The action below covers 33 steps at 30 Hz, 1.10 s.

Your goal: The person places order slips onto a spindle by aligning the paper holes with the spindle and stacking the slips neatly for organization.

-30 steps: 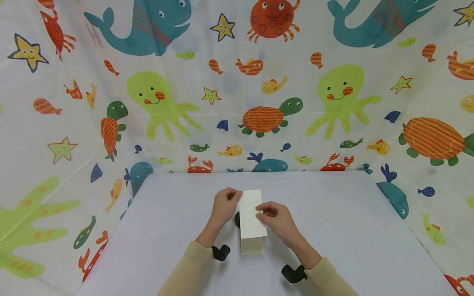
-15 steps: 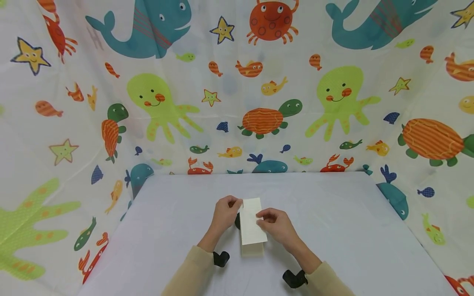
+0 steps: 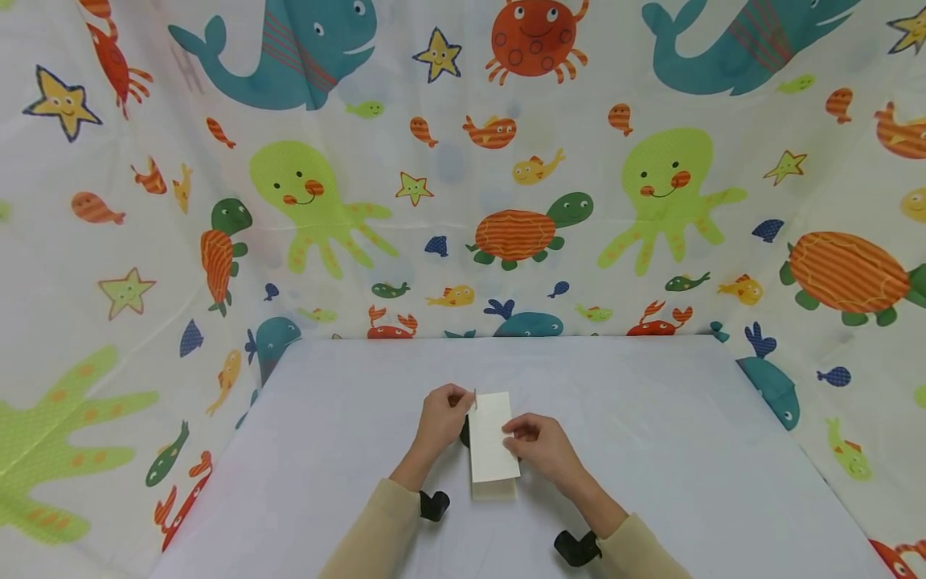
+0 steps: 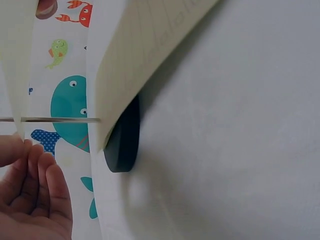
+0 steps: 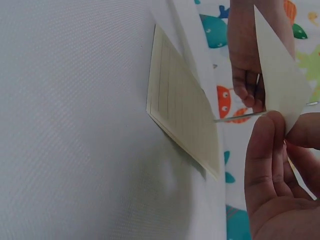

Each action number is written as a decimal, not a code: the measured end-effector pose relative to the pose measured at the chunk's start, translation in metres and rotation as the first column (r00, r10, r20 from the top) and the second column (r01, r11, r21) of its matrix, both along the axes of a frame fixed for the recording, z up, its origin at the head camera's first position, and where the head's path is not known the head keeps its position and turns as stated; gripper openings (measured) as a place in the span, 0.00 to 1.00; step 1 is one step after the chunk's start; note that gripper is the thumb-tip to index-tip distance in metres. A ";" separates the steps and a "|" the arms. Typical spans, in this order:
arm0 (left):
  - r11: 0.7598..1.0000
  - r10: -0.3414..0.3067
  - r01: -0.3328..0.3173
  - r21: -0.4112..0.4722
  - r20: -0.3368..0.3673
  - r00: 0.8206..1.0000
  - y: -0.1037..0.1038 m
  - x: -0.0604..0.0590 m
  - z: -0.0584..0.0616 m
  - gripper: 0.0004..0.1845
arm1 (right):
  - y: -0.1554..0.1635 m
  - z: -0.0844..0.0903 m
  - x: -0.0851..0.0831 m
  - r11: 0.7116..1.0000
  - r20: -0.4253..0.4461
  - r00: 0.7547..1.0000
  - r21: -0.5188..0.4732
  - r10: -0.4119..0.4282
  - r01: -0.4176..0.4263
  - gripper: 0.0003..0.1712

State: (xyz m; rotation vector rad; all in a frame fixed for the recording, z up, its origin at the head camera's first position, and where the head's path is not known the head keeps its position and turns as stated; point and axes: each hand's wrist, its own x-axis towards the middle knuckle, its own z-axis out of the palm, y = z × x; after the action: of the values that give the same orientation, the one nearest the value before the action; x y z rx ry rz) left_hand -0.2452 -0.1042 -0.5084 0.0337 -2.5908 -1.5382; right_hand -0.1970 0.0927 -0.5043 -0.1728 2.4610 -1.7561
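A pale paper sheet (image 3: 492,442) is held between both hands over a lower paper stack (image 3: 495,490). My left hand (image 3: 443,418) pinches its far left edge, and the right hand (image 3: 542,445) pinches its right edge. In the left wrist view a thin metal spike (image 4: 65,120) runs through the sheet, showing on both sides. That spike rises from a round black base (image 4: 122,140), which the lined stack (image 5: 180,100) partly covers. From the right wrist, a gap shows between the raised sheet (image 5: 280,70) and the stack.
A white-covered table (image 3: 651,434) lies under everything. Behind it and at the sides hangs a curtain (image 3: 448,161) printed with sea animals. Black wrist cameras (image 3: 577,548) sit below each hand, near the beige sleeves (image 3: 644,551).
Both hands have moved down with the sheet, closer to the stack. The spike's tip now stands out above the sheet near my left fingers, where it did not show a second ago.
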 end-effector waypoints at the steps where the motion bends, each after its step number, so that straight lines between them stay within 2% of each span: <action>1: 1.000 0.000 0.000 -0.004 0.000 1.000 0.000 0.000 -0.001 0.07 | 0.000 -0.001 0.000 1.000 -0.004 1.000 0.002 0.007 -0.007 0.08; 9: 0.999 -0.010 0.011 -0.043 0.038 0.999 0.001 -0.001 -0.011 0.06 | 0.001 -0.011 0.002 0.997 -0.049 0.997 0.043 0.064 -0.062 0.08; 17: 0.993 -0.053 0.054 -0.101 0.005 0.999 -0.002 -0.003 -0.019 0.04 | -0.001 -0.014 0.004 0.989 -0.098 0.993 0.138 0.073 -0.059 0.07; 26: 0.983 -0.090 0.091 -0.160 0.012 0.996 -0.006 -0.002 -0.027 0.04 | -0.003 -0.018 0.004 0.972 -0.100 0.989 0.215 0.113 -0.089 0.08; 33: 0.972 -0.113 0.106 -0.208 -0.020 0.993 -0.007 -0.002 -0.033 0.05 | -0.004 -0.022 0.003 0.956 -0.107 0.983 0.270 0.151 -0.117 0.07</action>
State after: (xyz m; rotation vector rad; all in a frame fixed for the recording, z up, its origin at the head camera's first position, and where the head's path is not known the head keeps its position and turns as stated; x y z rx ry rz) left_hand -0.2476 -0.1116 -0.5412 -0.1558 -2.7539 -1.2796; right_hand -0.1939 0.0892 -0.5267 -0.4270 2.6686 -1.3890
